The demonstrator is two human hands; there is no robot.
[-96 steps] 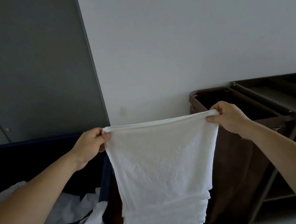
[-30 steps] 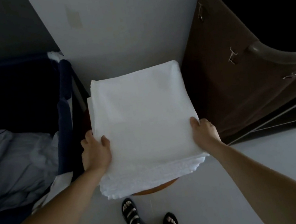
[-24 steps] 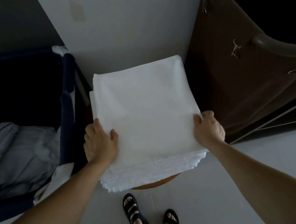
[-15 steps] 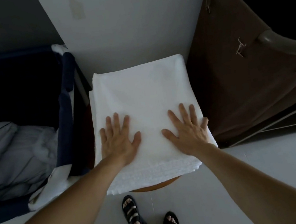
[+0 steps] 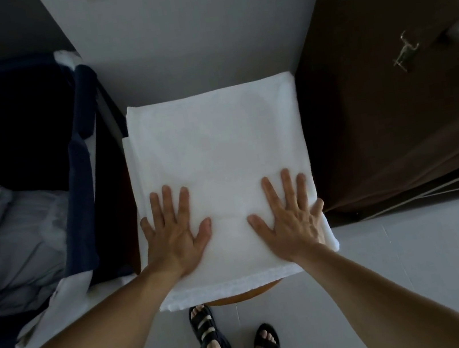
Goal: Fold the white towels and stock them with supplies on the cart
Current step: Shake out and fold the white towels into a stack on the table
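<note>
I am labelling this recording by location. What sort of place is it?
Probably a hotel housekeeping or laundry room. Folded white towels are stacked in the middle, a navy bin on the left holds crumpled bedding, and a brown cart bag stands on the right.

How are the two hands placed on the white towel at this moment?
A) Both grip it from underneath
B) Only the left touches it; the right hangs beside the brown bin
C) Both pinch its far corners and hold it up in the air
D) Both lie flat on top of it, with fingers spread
D: the left hand and right hand lie palm down with fingers spread on the near part of the towel, which rests on the stack.
</note>
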